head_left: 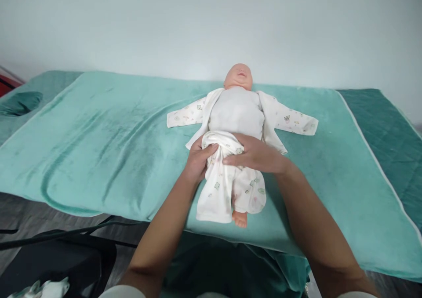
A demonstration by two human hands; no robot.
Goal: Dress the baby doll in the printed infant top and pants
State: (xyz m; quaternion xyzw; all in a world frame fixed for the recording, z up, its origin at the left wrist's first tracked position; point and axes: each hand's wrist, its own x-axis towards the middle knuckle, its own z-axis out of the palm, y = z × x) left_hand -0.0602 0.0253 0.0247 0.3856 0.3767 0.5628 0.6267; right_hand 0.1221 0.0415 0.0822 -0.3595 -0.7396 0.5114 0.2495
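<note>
A baby doll (240, 76) lies on its back on a green padded bed, its head toward the wall. Its white printed jacket (295, 121) is spread open to both sides over a plain white torso (235, 111). White printed baby pants (219, 188) cover the legs, with one foot (240, 219) showing below a pant leg. My left hand (198, 159) grips the bunched waistband from the left, thumb on top. On the other side, my right hand (253, 154) holds the waistband, its fingers partly hidden behind the cloth.
The green bed cover (99, 135) has folds on the left and a darker quilted strip (379, 131) on the right. A pale wall (198, 30) stands behind. At the lower left is a black chair (56, 258) with white cloth (54, 288) on it.
</note>
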